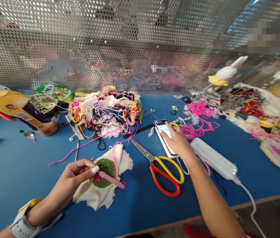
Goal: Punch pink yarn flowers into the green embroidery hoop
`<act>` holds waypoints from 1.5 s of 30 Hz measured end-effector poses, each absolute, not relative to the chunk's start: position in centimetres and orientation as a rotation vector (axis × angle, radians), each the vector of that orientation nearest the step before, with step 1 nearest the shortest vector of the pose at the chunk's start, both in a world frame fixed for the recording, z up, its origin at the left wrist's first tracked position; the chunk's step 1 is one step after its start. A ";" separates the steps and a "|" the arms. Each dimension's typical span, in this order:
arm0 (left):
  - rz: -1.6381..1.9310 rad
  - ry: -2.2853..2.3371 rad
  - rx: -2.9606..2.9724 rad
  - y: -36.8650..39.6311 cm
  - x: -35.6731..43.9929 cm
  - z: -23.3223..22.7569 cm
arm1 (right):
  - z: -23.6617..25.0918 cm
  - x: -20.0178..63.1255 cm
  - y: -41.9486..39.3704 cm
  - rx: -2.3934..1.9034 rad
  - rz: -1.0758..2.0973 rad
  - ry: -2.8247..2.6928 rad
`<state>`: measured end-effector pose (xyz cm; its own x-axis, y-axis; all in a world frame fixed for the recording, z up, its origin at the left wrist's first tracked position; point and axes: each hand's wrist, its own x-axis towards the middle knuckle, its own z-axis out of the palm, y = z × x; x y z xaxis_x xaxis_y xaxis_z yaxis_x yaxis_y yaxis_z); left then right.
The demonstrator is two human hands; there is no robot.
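Observation:
My left hand (81, 174) is closed, its thumb and fingers pinching the metal end of a punch needle (111, 180) with a pink handle. Pink yarn (114, 155) runs by the handle. Under the tool lies a cream cloth (94, 200) with frayed edges, bearing a round patch of green loops (105, 165) and a small pink spot. My right hand (177, 140) rests over a phone (171, 151) with a lit screen; its thumb and index finger are stretched out on the glass. Large scissors (152, 158) with one yellow and one red handle lie open between my hands.
A tangled yarn heap (110, 112) stands behind the cloth, near a snack bag (55, 92) and a tilted bottle (28, 110). To the right are pink yarn (194, 129), a white power strip (214, 158) with a cable, a rabbit figure (225, 74) and a hoop (271, 157). Perforated metal borders the back.

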<state>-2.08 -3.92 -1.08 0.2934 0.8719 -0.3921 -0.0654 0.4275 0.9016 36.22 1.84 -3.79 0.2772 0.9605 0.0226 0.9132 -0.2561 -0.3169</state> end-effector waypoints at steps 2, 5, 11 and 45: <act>0.767 1.090 0.920 -3.9 -2.1 -1.0 | -3.9 36.2 1.9 -2.297 0.267 -1.713; 0.775 1.089 0.920 -3.9 -2.1 -1.1 | -3.8 36.0 1.9 -2.303 0.279 -1.707; 0.765 1.083 0.918 -3.8 -2.2 -1.5 | -3.4 35.9 1.8 -2.244 0.257 -1.653; 0.746 1.108 0.953 -3.7 -2.6 -1.6 | -2.3 45.3 0.2 -1.735 1.341 -1.483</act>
